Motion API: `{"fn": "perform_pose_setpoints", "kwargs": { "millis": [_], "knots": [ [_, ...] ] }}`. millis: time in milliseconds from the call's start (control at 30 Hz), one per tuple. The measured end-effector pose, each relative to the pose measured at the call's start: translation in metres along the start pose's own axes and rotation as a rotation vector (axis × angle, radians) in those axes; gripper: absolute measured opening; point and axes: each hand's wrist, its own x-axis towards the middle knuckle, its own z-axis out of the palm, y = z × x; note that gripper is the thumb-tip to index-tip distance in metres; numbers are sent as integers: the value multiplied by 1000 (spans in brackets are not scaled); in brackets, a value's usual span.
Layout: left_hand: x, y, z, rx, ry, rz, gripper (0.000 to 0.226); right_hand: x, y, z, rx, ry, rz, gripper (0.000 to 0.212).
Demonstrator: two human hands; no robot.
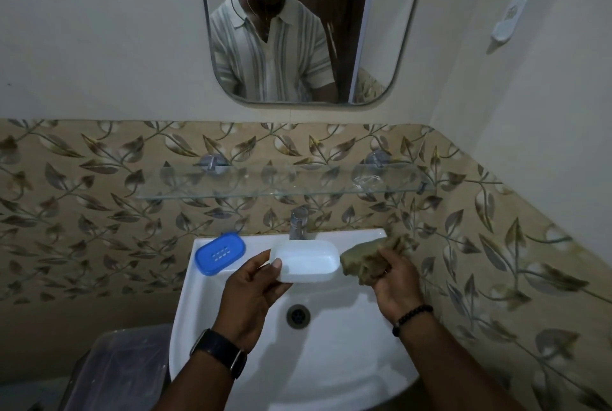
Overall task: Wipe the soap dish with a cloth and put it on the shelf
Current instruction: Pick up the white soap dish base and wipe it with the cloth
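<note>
My left hand (250, 291) holds a white soap dish tray (306, 261) by its left end, above the white sink (331, 361). My right hand (395, 281) grips a crumpled olive-brown cloth (367, 260) that touches the dish's right end. The blue slotted insert of the soap dish (220, 253) lies on the sink's back left rim. A glass shelf (281, 184) is fixed to the leaf-patterned tiles above the tap.
A chrome tap (299, 222) stands at the sink's back, just behind the dish. A mirror (308, 26) hangs above the shelf. A clear plastic bin (119, 371) sits at lower left. A white holder (508, 20) is on the right wall.
</note>
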Motion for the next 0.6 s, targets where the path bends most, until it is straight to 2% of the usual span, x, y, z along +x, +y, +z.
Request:
{"fn": "perform_pose_setpoints", "kwargs": {
  "millis": [133, 300, 467, 600],
  "knots": [
    [-4, -10, -1, 25, -6, -30, 46, 30, -1, -7, -101, 97, 14, 26],
    [-5, -18, -8, 77, 5, -46, 45, 68, 0, -14, -283, 98, 10, 23],
    [-5, -22, -18, 132, 52, -50, 46, 113, 1, -14, -446, 102, 61, 33],
    [-6, -25, -18, 184, 84, -50, 46, 136, -3, -3, -547, 57, 17, 43]
  ]
}}
